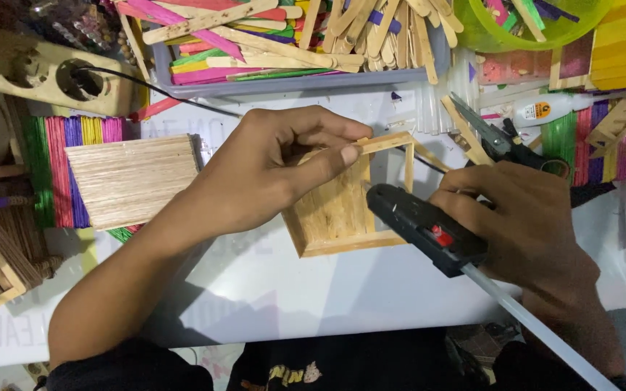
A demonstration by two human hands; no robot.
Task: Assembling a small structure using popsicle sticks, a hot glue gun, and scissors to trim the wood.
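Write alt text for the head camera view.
A left hand steadies a small craft-stick box while the right hand aims a black glue gun at it. A tray of coloured craft sticks and scissors lie behind.

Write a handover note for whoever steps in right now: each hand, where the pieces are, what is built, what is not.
Left hand: pinching the top stick of the small wooden stick frame, steadying it on the white table.
Right hand: gripping the black glue gun, nozzle at the frame's right side, clear glue stick trailing behind.
Built: a square base with walls and part of an upper frame.
Not built: the upper frame looks open on the near side; no cover on it.
Nearby: flat stick panel to the left, grey tray of loose sticks above, scissors to the right.
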